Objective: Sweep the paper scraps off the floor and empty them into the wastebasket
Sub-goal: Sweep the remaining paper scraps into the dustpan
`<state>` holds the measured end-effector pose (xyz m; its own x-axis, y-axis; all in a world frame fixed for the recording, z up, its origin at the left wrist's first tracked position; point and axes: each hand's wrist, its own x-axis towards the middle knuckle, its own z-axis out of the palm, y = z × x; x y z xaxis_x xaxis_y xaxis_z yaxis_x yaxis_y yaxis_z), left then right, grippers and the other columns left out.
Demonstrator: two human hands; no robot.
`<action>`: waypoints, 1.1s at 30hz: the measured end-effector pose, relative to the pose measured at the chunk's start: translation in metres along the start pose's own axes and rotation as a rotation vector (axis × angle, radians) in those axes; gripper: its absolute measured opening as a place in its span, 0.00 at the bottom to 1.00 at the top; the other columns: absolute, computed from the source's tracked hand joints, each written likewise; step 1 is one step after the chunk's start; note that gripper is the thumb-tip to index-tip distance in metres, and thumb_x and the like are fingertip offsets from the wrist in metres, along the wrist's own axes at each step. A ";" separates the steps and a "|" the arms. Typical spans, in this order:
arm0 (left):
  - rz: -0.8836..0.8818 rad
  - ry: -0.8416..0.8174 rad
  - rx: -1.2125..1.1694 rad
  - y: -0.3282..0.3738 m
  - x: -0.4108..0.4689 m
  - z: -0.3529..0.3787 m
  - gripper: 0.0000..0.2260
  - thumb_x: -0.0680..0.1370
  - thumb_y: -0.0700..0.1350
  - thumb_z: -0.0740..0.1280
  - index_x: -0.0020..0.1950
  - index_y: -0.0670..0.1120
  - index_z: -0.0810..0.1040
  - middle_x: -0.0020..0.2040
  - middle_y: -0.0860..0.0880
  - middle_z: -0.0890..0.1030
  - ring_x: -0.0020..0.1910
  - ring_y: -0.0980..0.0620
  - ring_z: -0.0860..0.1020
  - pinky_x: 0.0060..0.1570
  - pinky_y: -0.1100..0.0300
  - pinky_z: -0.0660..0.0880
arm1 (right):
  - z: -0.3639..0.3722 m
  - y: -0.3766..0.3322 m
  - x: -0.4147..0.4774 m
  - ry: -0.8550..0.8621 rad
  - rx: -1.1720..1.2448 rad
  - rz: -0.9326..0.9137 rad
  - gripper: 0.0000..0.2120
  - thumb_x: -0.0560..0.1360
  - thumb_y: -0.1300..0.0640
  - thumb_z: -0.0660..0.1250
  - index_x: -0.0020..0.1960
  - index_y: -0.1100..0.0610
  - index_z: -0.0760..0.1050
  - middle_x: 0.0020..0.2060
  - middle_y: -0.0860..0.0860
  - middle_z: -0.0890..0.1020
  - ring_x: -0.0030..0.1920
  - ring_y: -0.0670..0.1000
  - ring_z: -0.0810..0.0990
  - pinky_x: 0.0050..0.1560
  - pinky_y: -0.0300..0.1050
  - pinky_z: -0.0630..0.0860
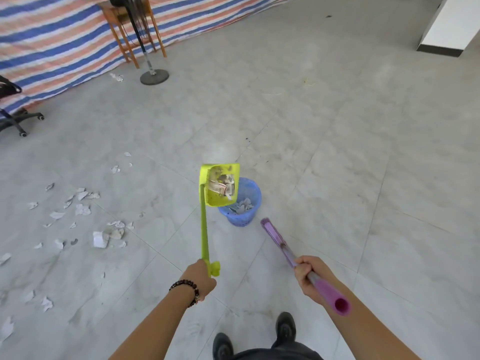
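My left hand [201, 278] grips the long handle of a lime-green dustpan [220, 185]. The pan is raised and tipped over the blue wastebasket [242, 216], with paper and dirt still in the pan. White scraps lie inside the basket. My right hand [307, 272] holds the purple broom [279, 241] by its handle, its head pointing down to the floor just right of the basket. Several paper scraps [83, 210] are strewn over the grey tiles to the left.
A fan stand [154, 76] and a wooden table [130, 29] stand at the back by a striped tarp [52, 48]. An office chair base [22, 120] is at far left. A white wall corner [446, 29] is back right. My shoes [285, 327] show below.
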<state>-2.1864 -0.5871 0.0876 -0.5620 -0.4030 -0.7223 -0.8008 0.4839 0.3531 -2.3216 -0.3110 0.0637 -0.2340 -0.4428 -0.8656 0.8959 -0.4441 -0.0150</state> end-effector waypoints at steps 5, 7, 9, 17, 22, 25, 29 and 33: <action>-0.176 -0.197 -0.072 0.002 0.007 0.011 0.09 0.75 0.44 0.68 0.50 0.42 0.71 0.38 0.44 0.78 0.28 0.49 0.76 0.26 0.62 0.71 | -0.005 -0.008 0.000 -0.065 -0.056 0.053 0.27 0.51 0.77 0.75 0.39 0.57 0.65 0.22 0.47 0.65 0.16 0.43 0.66 0.15 0.34 0.69; -0.247 -0.294 -0.245 -0.001 0.009 0.018 0.08 0.76 0.44 0.70 0.47 0.41 0.74 0.36 0.44 0.77 0.27 0.49 0.75 0.27 0.62 0.69 | -0.006 -0.012 0.001 -0.028 -0.077 0.068 0.17 0.63 0.72 0.68 0.42 0.56 0.64 0.21 0.47 0.65 0.15 0.43 0.66 0.14 0.34 0.69; -0.281 -0.324 -0.406 -0.003 0.007 0.027 0.05 0.77 0.41 0.68 0.48 0.40 0.75 0.36 0.44 0.76 0.26 0.50 0.75 0.26 0.62 0.69 | -0.007 -0.014 0.001 -0.016 -0.078 0.088 0.12 0.68 0.69 0.64 0.43 0.56 0.64 0.21 0.46 0.65 0.15 0.43 0.66 0.15 0.33 0.68; -0.294 -0.312 -0.359 0.015 0.007 0.041 0.10 0.77 0.48 0.69 0.44 0.42 0.74 0.31 0.48 0.76 0.23 0.54 0.67 0.22 0.66 0.62 | -0.004 -0.016 0.000 -0.036 -0.085 0.148 0.15 0.63 0.73 0.68 0.41 0.59 0.68 0.21 0.47 0.65 0.15 0.43 0.66 0.15 0.33 0.68; -0.239 -0.201 -0.266 0.035 0.009 0.044 0.08 0.76 0.42 0.65 0.40 0.44 0.66 0.30 0.47 0.70 0.23 0.53 0.62 0.23 0.67 0.58 | -0.003 -0.020 0.001 -0.015 -0.104 0.148 0.10 0.68 0.69 0.63 0.42 0.57 0.66 0.21 0.47 0.65 0.15 0.43 0.66 0.14 0.33 0.68; -0.200 -0.146 -0.280 0.039 0.007 0.047 0.10 0.75 0.40 0.64 0.39 0.45 0.64 0.29 0.47 0.67 0.23 0.53 0.60 0.23 0.67 0.57 | 0.000 -0.023 0.005 -0.011 -0.115 0.149 0.10 0.68 0.69 0.63 0.41 0.56 0.66 0.20 0.47 0.65 0.15 0.43 0.66 0.14 0.33 0.68; -0.136 -0.059 -0.233 0.033 0.007 0.046 0.11 0.73 0.41 0.64 0.35 0.46 0.63 0.28 0.49 0.67 0.22 0.53 0.62 0.23 0.66 0.59 | 0.005 -0.025 0.013 -0.006 -0.106 0.163 0.13 0.68 0.69 0.63 0.38 0.54 0.63 0.19 0.47 0.65 0.15 0.44 0.66 0.14 0.34 0.68; -0.102 0.051 0.111 0.027 0.009 0.043 0.08 0.75 0.43 0.61 0.36 0.47 0.67 0.32 0.52 0.70 0.29 0.55 0.69 0.26 0.65 0.64 | 0.010 -0.027 0.019 0.007 -0.124 0.160 0.13 0.73 0.69 0.60 0.36 0.54 0.63 0.19 0.47 0.65 0.15 0.44 0.66 0.14 0.34 0.69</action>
<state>-2.2045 -0.5443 0.0651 -0.4912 -0.4917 -0.7190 -0.8279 0.5200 0.2100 -2.3539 -0.3151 0.0529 -0.0822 -0.4941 -0.8655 0.9613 -0.2685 0.0621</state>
